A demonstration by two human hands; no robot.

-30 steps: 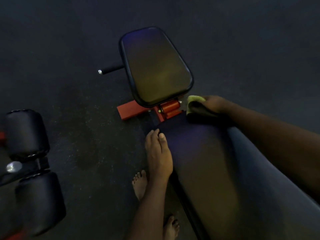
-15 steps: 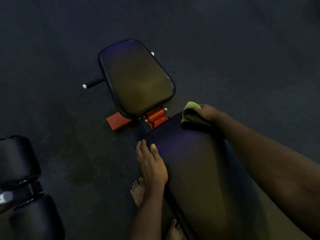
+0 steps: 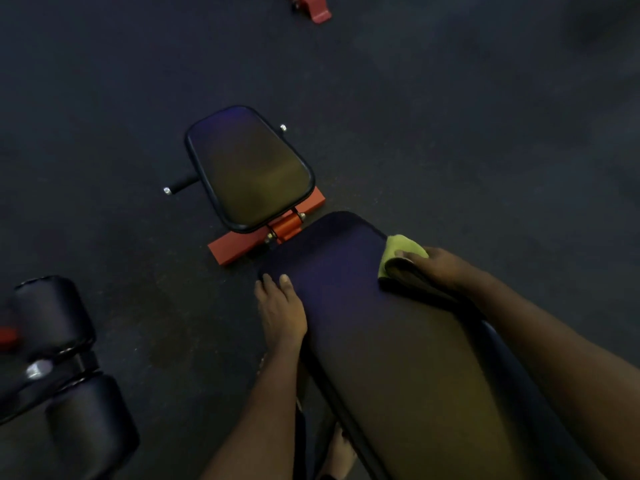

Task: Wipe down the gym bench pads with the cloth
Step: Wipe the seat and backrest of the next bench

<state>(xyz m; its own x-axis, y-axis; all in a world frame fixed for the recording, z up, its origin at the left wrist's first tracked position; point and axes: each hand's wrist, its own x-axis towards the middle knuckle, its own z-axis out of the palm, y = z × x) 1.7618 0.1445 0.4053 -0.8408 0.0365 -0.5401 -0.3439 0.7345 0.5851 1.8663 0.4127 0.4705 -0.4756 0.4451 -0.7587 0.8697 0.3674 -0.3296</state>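
1. Left hand: flat on the near left edge of the long pad, palm down. The fingers are straight and close together, their tips pointing toward the pad's far end. It holds nothing.
2. Right hand: on top of the cloth, pressing it against the long pad. The fingers lie nearly straight and side by side over the fabric. The thumb is hidden, so I cannot tell whether it grips from below.
3. Cloth: yellow-green and folded, at the right edge of the long pad near its far corner. One fold sticks out past the fingertips.
4. Long pad: dark, running from the bottom of the view up toward the seat pad. The two are apart, joined by an orange hinge.
5. Frame: an orange crossbar on the dark floor, under the near end of the seat pad.
6. Two black roller pads stand at the left, well apart from the bench.
7. A bare foot shows beneath the long pad at the bottom.
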